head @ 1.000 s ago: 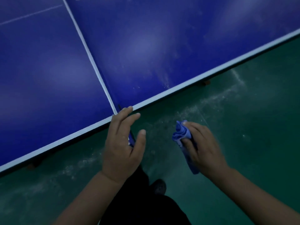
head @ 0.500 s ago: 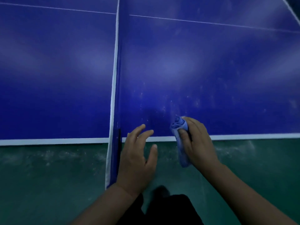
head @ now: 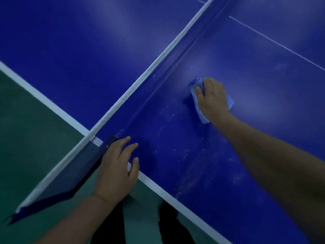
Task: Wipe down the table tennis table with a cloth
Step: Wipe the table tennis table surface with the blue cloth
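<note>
Wipe barely started: your right hand [head: 212, 98] grips the cloth [head: 197, 103], pressing it on the table [head: 263, 71] just right of the net [head: 151, 74], left hand [head: 116, 166] relaxed at the net's near end, white specks, probably dust, left nearby.

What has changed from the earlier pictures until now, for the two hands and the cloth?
The right hand carried the cloth from beyond the table's edge, over the floor, onto the table top and now presses it there near the net. The left hand moved to the table's edge by the net post. The right hand grips the cloth as before; the left holds nothing.
</note>
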The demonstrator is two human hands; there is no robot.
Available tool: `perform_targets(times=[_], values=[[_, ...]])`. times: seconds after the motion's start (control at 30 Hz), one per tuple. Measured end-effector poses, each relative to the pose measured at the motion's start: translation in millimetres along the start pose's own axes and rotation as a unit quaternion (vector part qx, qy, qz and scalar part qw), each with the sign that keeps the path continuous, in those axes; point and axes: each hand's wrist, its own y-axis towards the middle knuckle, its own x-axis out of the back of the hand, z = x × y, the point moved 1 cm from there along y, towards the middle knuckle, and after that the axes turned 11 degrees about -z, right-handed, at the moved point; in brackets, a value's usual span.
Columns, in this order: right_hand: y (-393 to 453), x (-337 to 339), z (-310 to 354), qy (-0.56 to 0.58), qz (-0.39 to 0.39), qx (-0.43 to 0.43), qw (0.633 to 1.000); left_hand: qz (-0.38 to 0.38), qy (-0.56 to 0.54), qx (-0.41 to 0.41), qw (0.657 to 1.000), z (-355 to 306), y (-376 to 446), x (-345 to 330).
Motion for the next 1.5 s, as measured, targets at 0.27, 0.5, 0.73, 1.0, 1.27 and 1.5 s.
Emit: perform_targets(times=[0.27, 0.5, 0.73, 1.0, 1.27, 1.5], values=[[20.3, -70.9, 45.0, -0.086, 0.054, 0.039, 0.994, -0.111, 0.042, 0.051, 0.992, 15.4, -24.8, -26.9], [-36.5, -73.5, 73.6, -0.002, 0.144, 0.328, 0.934, -0.146, 0.068, 0.08, 0.984, 31.5, -48.9, -19.0], [-14.8, -81.0, 97.5, -0.036, 0.065, 0.139, 0.988, -0.143, 0.123, 0.103, 0.977, 48.0, -61.3, -12.7], [-27.4, -70.8, 86.7, -0.073, 0.145, 0.326, 0.931, -0.164, 0.134, 0.107, 0.971, 49.2, -75.5, -18.7], [-98.3, -70.2, 120.7, 0.061, 0.185, 0.437, 0.878, -0.153, 0.107, 0.128, 0.974, 47.8, -87.4, -30.5], [-83.1, -66.2, 130.4, 0.071, 0.204, 0.435, 0.874, -0.148, 0.108, 0.148, 0.972, 50.2, -88.9, -27.6]])
